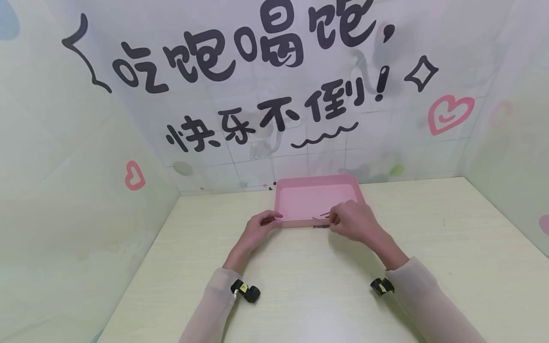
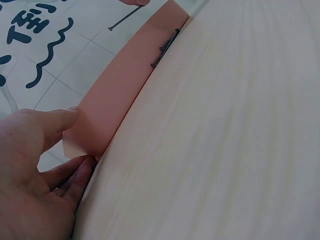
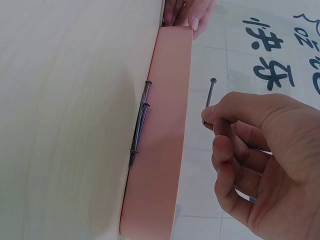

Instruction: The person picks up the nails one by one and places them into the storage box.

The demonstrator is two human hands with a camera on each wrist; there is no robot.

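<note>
A shallow pink tray (image 1: 300, 223) sits against the back wall. My left hand (image 1: 260, 228) holds its near left corner, the thumb at the upper edge and the fingers bent beside the corner in the left wrist view. Above the tray's near side, my right hand (image 1: 353, 221) pinches a dark metal nail (image 3: 211, 92) between thumb and fingertips, its flat head pointing away from the hand. Several similar nails (image 3: 140, 122) lie overlapping on the table, along the foot of the tray's front wall. The right hand partly covers the tray's right side in the head view.
A pale wood-grain table (image 1: 291, 286) spreads out in front of the tray. Behind it stands a printed wall covering (image 1: 240, 166) with large dark characters, and more printed panels rise at both sides. Small black devices (image 1: 246, 290) are strapped at both wrists.
</note>
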